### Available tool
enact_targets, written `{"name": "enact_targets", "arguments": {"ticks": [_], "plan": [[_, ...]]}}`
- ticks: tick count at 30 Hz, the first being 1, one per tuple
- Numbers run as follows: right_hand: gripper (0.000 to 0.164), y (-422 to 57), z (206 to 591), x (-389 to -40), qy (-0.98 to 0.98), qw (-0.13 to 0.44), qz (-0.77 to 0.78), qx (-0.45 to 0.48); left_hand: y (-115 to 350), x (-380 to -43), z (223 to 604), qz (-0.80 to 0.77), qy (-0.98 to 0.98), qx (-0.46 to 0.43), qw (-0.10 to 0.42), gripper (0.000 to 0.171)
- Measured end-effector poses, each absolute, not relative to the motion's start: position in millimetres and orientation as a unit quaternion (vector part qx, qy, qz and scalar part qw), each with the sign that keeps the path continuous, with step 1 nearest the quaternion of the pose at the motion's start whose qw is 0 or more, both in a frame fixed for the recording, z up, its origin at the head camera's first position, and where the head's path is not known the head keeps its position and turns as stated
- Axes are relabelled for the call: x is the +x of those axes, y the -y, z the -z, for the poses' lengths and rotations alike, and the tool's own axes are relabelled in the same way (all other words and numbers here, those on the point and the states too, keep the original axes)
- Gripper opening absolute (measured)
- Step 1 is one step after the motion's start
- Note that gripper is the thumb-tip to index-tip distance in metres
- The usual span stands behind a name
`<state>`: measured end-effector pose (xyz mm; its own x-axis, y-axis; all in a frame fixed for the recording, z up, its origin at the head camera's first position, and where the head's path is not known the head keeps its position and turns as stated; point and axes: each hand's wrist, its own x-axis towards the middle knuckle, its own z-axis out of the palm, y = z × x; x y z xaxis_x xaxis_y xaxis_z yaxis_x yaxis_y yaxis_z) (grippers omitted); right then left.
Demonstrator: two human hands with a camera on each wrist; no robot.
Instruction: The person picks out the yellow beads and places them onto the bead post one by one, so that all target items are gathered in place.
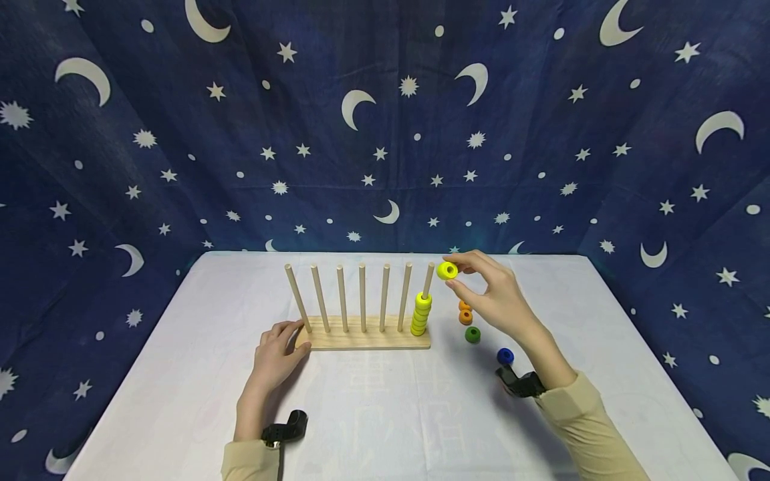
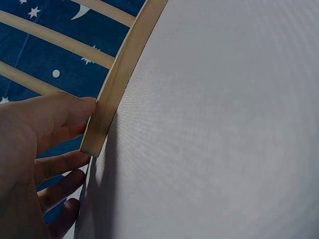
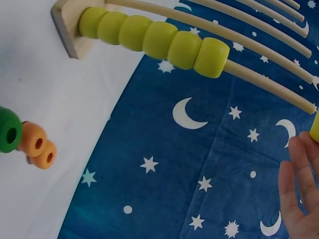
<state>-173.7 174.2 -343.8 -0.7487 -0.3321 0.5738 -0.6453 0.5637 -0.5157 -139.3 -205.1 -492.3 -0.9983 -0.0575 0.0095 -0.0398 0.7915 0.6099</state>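
Observation:
A wooden peg rack [image 1: 363,341] with several upright pegs stands on the table. Its rightmost peg carries a stack of several yellow beads [image 1: 420,314], the top of the peg staying bare. Beside that peg's tip, my right hand [image 1: 496,294] pinches one yellow bead [image 1: 447,270] between thumb and fingertips, apart from the peg. In the right wrist view, only an edge of this held bead [image 3: 314,128] shows. My left hand [image 1: 278,354] grips the left end of the rack's base, with the thumb on its near side. The left wrist view shows the thumb against the base [image 2: 110,94].
Right of the rack lie orange beads [image 1: 466,317], a green bead [image 1: 472,335] and a blue bead [image 1: 505,356], close to the right forearm. A white cloth [image 1: 373,414] covers the table. Behind it hangs a dark blue curtain [image 1: 313,120] with moons and stars.

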Motion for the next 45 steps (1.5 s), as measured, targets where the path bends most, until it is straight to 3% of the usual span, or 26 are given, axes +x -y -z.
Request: {"name": "enact_targets", "arguments": {"ticks": [45], "plan": [[0.033,-151,342,-184,0.877,0.143,-0.386,0.248,207,-140,490,0.326,0.945,0.027,0.000,0.055]]}}
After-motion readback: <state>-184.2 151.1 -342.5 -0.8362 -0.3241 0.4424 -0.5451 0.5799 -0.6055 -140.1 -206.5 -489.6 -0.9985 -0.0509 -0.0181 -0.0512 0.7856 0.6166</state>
